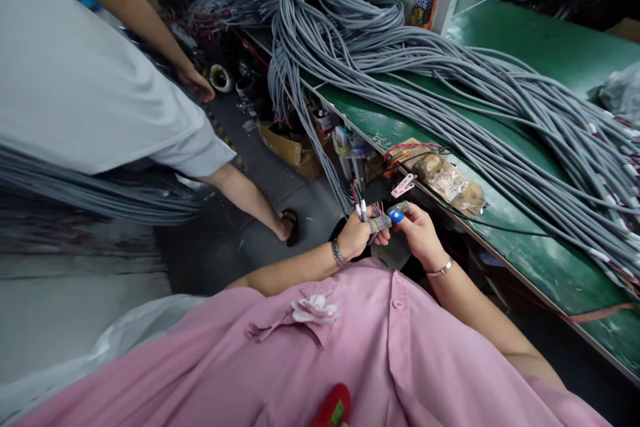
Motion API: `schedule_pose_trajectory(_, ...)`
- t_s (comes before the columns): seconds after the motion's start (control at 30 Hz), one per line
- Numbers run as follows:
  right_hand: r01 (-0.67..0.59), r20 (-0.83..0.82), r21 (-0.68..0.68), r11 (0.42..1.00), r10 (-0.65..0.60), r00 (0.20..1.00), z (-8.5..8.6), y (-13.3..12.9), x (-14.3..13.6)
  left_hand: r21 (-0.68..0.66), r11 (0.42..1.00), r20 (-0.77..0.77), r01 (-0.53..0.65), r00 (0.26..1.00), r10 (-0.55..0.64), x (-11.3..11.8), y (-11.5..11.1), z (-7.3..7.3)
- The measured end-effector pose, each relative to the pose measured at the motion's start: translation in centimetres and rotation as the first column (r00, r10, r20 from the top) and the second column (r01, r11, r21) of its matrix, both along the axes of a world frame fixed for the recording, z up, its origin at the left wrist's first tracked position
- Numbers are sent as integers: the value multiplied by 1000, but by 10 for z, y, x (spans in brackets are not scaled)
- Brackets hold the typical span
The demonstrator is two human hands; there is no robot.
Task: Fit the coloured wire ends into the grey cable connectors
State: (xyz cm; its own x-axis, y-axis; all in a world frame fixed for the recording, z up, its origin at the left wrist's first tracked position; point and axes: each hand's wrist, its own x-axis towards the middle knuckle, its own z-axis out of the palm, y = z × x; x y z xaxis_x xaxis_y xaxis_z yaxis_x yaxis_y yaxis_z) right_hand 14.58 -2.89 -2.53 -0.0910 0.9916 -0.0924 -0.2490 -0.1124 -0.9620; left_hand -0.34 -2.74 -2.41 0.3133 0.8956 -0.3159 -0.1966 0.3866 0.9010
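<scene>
In front of my pink shirt, my left hand [354,235] is closed around the ends of grey cables [327,167]. Thin coloured wires [379,209] and white-tipped ends stick up out of its grip. A grey covering [381,223] wraps one of its fingers. Close on the right, my right hand [423,232] is pinched at the wire ends, with a small blue piece [396,215] at the thumb. I cannot make out whether that piece is held or worn. Another grey covering shows on a right finger.
Many grey cables [350,53] lie in a long bundle across the green table [505,20]. A taped brown block [445,180] and a pink clip [403,185] sit at its edge. A cardboard box [290,150] stands below. At left is another person [100,67].
</scene>
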Motion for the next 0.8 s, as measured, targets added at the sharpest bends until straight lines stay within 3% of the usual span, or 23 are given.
schedule_pose_trajectory(0.13, -65, 21, 16, 998, 65, 998, 2, 6, 0, 36, 998, -53, 52, 997, -50, -1, 0, -5)
schedule_pose_trajectory(0.43, 11, 57, -2, 1000, -10, 998, -1, 8, -2, -35, 993, 31, -117, 993, 118, -1, 2, -5)
schedule_pose_trajectory(0.8, 19, -43, -65, 998, -22, 999, -7, 6, -2, -61, 981, 63, -187, 980, 190, -1, 3, -4)
